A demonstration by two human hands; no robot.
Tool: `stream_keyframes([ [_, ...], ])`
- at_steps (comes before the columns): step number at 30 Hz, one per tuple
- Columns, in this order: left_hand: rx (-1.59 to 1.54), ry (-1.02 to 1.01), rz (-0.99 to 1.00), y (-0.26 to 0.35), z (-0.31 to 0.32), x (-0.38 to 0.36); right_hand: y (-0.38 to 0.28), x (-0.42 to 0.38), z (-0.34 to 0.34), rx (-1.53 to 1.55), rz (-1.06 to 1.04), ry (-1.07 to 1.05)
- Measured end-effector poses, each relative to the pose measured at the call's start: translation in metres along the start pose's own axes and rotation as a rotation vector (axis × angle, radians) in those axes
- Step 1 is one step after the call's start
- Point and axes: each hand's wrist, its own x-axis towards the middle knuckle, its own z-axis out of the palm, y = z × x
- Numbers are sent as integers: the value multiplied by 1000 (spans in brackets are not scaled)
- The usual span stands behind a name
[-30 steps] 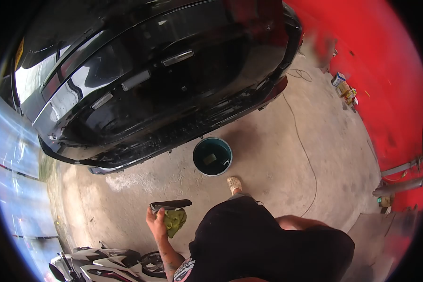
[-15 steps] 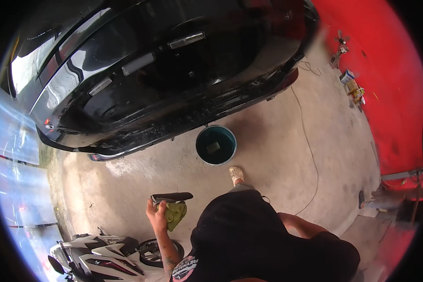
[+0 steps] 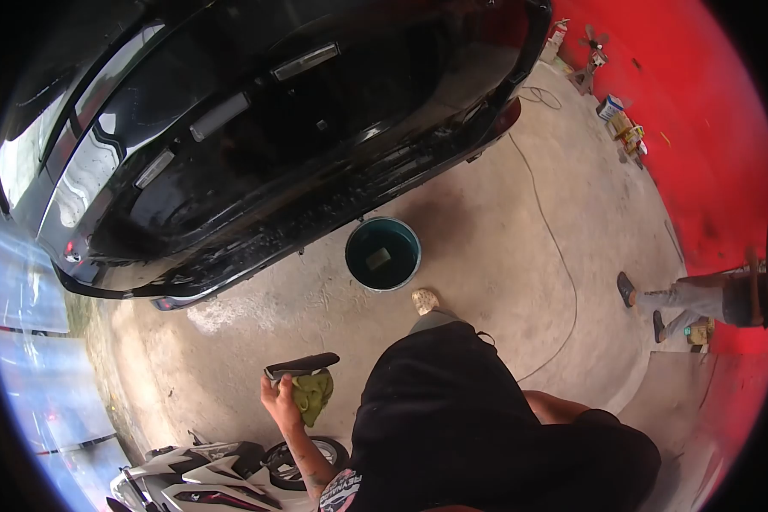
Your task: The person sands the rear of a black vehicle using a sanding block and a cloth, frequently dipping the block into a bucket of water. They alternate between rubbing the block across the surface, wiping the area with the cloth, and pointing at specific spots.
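My left hand [image 3: 280, 404] is closed around a long, flat black piece [image 3: 305, 365], whose kind I cannot make out, together with a crumpled green cloth [image 3: 314, 398]. The cloth hangs below the black piece, over the concrete floor. My right forearm [image 3: 559, 407] shows beside my dark clothing, but its hand is hidden. Ahead of my foot stands a round dark bucket [image 3: 406, 235] with liquid inside and a pale block [image 3: 378, 258] in it. Beyond the bucket is the wet black rear of a car [image 3: 256, 179].
A white and black motorcycle [image 3: 205, 478] stands at lower left. On the right, a person's legs [image 3: 670, 300] show near the red wall [image 3: 683, 128]. A cable [image 3: 563, 256] runs along the floor. Boxes [image 3: 610, 107] and a small fan [image 3: 595, 43] line the wall.
My view has shifted slightly, and the car and bucket sit a little further left. The other person's legs have come further into view. My left hand keeps its hold.
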Motion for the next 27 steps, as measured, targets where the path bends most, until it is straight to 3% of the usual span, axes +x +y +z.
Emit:
stream_keyframes([
  [20,44,148,-45,-10,-33,-4,-29,-2,-36,-52,34,102],
  [27,-43,232,-22,-20,-57,-50,-33,0,-52,-153,49,122],
])
